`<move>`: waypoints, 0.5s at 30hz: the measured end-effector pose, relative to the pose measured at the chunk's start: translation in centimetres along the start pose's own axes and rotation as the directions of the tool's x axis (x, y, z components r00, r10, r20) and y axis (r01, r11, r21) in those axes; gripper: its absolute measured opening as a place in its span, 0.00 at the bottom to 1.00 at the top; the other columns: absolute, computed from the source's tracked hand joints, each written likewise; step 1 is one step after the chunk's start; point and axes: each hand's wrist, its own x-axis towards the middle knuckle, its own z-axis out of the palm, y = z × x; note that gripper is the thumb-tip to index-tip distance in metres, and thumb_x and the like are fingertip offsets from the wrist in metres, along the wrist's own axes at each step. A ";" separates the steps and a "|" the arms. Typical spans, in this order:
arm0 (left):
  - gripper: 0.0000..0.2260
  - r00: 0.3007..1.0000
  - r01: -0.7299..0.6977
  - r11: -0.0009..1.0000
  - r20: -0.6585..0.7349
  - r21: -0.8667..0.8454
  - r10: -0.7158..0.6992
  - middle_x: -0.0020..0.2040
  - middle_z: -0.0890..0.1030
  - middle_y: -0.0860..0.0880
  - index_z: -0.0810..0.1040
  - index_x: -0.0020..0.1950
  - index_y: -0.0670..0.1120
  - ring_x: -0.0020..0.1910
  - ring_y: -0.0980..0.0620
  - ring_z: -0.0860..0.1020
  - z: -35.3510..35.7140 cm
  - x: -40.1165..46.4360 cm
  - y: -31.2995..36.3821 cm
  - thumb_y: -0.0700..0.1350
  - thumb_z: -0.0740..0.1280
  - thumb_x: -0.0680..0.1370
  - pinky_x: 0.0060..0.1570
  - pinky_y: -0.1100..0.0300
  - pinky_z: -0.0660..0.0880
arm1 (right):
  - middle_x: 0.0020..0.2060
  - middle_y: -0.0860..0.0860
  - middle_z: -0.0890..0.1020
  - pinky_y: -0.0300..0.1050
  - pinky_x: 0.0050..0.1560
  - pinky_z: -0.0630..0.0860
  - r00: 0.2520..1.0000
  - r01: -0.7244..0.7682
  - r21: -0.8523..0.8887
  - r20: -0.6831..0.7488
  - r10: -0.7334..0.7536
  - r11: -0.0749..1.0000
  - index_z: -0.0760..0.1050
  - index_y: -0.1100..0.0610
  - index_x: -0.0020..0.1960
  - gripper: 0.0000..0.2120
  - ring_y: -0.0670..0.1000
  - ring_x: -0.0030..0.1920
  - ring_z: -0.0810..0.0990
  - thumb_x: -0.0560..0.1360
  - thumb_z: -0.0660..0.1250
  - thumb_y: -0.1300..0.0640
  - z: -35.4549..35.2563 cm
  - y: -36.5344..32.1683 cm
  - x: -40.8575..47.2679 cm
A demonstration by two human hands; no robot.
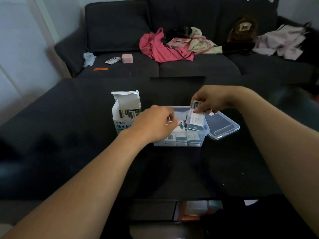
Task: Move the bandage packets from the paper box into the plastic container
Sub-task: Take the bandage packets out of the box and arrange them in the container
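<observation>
A white paper box [122,120] stands open on the dark table, with several bandage packets [129,113] upright inside. To its right sits the clear plastic container [205,135], holding several packets [183,138] on its floor. My right hand [213,100] pinches a few bandage packets [196,119] and holds them over the container's right half, their lower ends inside it. My left hand [155,124] reaches over the container's left rim with fingers curled into it; what its fingertips touch is hidden.
The container's clear lid [223,125] lies flat against its right side. A dark sofa [198,66] behind the table carries clothes, a pink case and small items. The table's front edge shows a drawer below.
</observation>
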 end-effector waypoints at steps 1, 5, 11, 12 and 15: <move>0.13 1.000 0.000 1.000 0.021 0.012 0.000 0.48 0.82 0.54 0.80 0.50 0.53 0.46 0.52 0.81 0.1 0.0 -0.1 0.61 0.63 0.80 0.46 0.51 0.80 | 0.47 0.55 0.85 0.42 0.39 0.75 0.999 -0.018 -0.002 0.029 0.018 1.000 0.80 0.56 0.54 0.05 0.50 0.39 0.77 0.80 0.67 0.58 0.0 0.0 0.2; 0.13 0.998 0.000 0.999 0.066 0.042 -0.002 0.50 0.82 0.54 0.80 0.51 0.55 0.47 0.51 0.80 0.2 0.0 -0.2 0.62 0.63 0.80 0.48 0.49 0.80 | 0.44 0.56 0.83 0.40 0.35 0.73 0.991 -0.056 -0.064 0.115 0.063 0.996 0.81 0.57 0.54 0.06 0.48 0.35 0.74 0.80 0.67 0.59 0.6 0.1 1.0; 0.14 0.994 -0.013 0.995 0.107 0.095 0.003 0.50 0.82 0.53 0.80 0.55 0.54 0.49 0.50 0.80 0.0 -0.1 -0.1 0.62 0.64 0.80 0.49 0.51 0.79 | 0.50 0.52 0.85 0.42 0.39 0.76 0.987 -0.044 -0.215 0.139 0.076 0.976 0.80 0.52 0.56 0.07 0.49 0.41 0.79 0.79 0.68 0.55 1.3 -0.3 1.7; 0.14 0.993 -0.020 0.993 0.119 0.115 0.006 0.50 0.82 0.53 0.80 0.55 0.54 0.49 0.50 0.80 0.1 -0.2 -0.1 0.62 0.64 0.80 0.49 0.51 0.79 | 0.51 0.52 0.85 0.43 0.44 0.78 0.987 -0.046 -0.225 0.143 0.080 0.973 0.80 0.51 0.56 0.07 0.51 0.45 0.81 0.79 0.68 0.54 1.4 -0.3 1.8; 0.15 0.989 -0.029 0.990 0.147 0.139 0.009 0.51 0.82 0.54 0.80 0.54 0.54 0.49 0.51 0.79 0.3 -0.2 0.0 0.63 0.63 0.80 0.48 0.53 0.78 | 0.52 0.49 0.84 0.54 0.61 0.79 0.983 -0.050 -0.259 0.160 0.094 0.965 0.79 0.45 0.50 0.03 0.54 0.55 0.82 0.78 0.70 0.53 1.8 -0.7 2.1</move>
